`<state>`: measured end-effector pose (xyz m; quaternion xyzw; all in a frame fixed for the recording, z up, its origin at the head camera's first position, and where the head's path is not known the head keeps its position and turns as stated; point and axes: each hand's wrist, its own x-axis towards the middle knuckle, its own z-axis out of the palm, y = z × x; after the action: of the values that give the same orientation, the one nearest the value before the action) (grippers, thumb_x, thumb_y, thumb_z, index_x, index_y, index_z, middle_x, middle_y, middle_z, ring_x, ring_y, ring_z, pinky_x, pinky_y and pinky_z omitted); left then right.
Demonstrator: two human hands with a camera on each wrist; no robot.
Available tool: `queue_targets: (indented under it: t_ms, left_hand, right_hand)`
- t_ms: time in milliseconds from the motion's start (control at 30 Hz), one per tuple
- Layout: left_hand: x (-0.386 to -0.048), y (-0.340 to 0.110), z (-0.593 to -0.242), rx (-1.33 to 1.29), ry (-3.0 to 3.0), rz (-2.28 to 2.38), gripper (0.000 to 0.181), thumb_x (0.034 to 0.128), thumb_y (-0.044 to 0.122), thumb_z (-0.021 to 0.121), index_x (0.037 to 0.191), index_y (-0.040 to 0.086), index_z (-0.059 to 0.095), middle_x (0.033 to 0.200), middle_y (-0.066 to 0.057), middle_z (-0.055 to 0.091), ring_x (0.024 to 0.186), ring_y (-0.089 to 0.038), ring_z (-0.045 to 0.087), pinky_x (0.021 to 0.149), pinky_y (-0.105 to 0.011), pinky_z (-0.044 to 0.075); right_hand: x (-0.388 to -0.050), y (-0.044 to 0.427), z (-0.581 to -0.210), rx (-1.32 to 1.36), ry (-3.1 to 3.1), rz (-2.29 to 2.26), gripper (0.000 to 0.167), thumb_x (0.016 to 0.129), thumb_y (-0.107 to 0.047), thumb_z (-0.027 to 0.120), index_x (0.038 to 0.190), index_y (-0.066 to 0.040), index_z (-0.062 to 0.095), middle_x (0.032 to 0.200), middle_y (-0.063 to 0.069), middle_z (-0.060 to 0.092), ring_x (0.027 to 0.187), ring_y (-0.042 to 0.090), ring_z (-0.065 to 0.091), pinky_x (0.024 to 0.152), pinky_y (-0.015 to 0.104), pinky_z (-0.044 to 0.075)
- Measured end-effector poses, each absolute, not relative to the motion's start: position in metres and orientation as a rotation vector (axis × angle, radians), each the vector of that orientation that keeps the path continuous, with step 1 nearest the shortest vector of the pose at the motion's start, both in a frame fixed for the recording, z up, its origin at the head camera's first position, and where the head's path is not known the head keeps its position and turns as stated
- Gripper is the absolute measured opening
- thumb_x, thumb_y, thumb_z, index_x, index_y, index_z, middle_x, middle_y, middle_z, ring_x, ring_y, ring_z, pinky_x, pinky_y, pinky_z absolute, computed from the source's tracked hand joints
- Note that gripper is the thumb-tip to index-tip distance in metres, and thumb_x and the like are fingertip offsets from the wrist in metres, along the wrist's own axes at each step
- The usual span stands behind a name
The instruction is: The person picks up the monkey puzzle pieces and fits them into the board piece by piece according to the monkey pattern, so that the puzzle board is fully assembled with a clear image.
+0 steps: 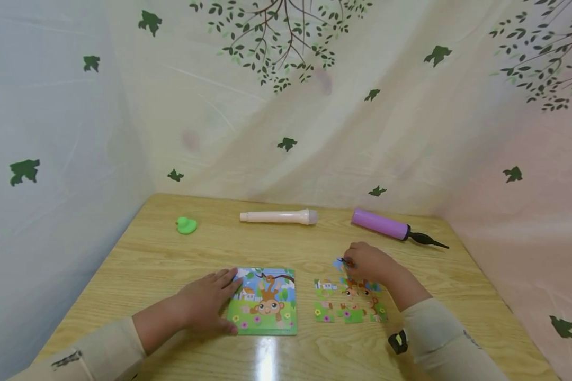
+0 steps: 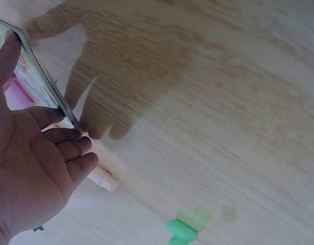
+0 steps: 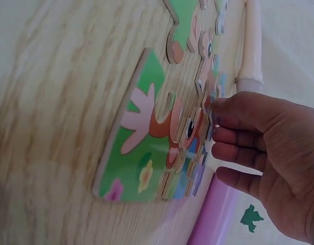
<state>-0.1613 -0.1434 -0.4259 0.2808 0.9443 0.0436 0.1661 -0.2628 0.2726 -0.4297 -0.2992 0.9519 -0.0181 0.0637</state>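
Observation:
A square monkey puzzle board lies in front of me, its picture whole. My left hand rests along its left edge, fingers spread and fairly straight, thumb by the near corner. To the right, several loose puzzle pieces with the same monkey picture lie roughly in rows, with small gaps. Over their far side, my right hand pinches a blue puzzle piece with curled fingers, partly hiding it. In the right wrist view, the fingertips meet the far pieces, and a green corner piece is nearest the camera.
Along the back of the table lie a green toy duck, a pale microphone-shaped stick and a purple hand pump with a black nozzle. Behind them hangs a leaf-printed cloth. A black object sits beside the right sleeve.

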Motion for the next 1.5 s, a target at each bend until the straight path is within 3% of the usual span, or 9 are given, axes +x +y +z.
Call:
queue_targets:
  t_ms: [167,567,800,1067,1300,1500]
  left_hand:
    - [-0.163,-0.142,-0.427,0.794,2.696,0.097,0.107,0.0766,0.077,0.060,0.155,0.012,0.028,0.164,-0.013,0.018,0.150,-0.032,0.019,0.123,-0.047,0.021]
    - [-0.163,-0.142,-0.427,0.800,2.685,0.105,0.108,0.0766,0.077,0.060,0.155,0.011,0.028,0.164,-0.014,0.018,0.150,-0.034,0.019,0.122,-0.048,0.021]
    - [-0.162,-0.142,-0.427,0.785,2.683,0.114,0.108,0.0756,0.076,0.062,0.155,0.011,0.028,0.164,-0.013,0.018,0.150,-0.033,0.019,0.122,-0.048,0.021]
    - [-0.162,-0.142,-0.427,0.776,2.680,0.111,0.108,0.0756,0.076,0.062,0.155,0.011,0.028,0.164,-0.014,0.018,0.150,-0.034,0.019,0.122,-0.049,0.020]
    - [-0.162,-0.141,-0.425,0.785,2.686,0.114,0.108,0.0755,0.076,0.063,0.155,0.010,0.029,0.163,-0.014,0.020,0.149,-0.035,0.021,0.122,-0.049,0.022]
    - [-0.163,-0.141,-0.428,0.776,2.694,0.088,0.108,0.0752,0.077,0.062,0.155,0.012,0.029,0.164,-0.012,0.019,0.150,-0.033,0.021,0.122,-0.048,0.021]
  right_hand:
    - [-0.263,0.268,-0.430,-0.913,2.905,-0.042,0.012,0.093,-0.023,0.065,0.085,-0.015,0.061,0.082,-0.004,0.049,0.074,0.013,0.041,0.065,0.030,0.037]
    - [-0.256,0.220,-0.409,-1.077,2.963,-0.089,0.017,0.093,-0.025,0.064,0.102,-0.011,0.067,0.093,0.000,0.059,0.083,0.013,0.050,0.074,0.032,0.049]
    - [-0.243,0.179,-0.400,-1.196,2.934,-0.103,0.013,0.091,-0.026,0.066,0.097,-0.013,0.066,0.092,-0.001,0.058,0.084,0.014,0.049,0.072,0.030,0.047]
    - [-0.231,0.135,-0.406,-1.315,2.870,0.031,0.023,0.091,-0.035,0.067,0.102,-0.015,0.067,0.092,-0.007,0.055,0.087,0.012,0.048,0.073,0.026,0.047]
    - [-0.228,0.108,-0.419,-1.305,2.824,0.106,0.019,0.090,-0.038,0.066,0.088,-0.020,0.061,0.086,-0.009,0.050,0.082,0.011,0.044,0.067,0.024,0.041]
    - [-0.225,0.097,-0.429,-1.313,2.837,0.206,0.014,0.089,-0.034,0.065,0.086,-0.021,0.060,0.085,-0.009,0.049,0.078,0.010,0.041,0.064,0.023,0.040]
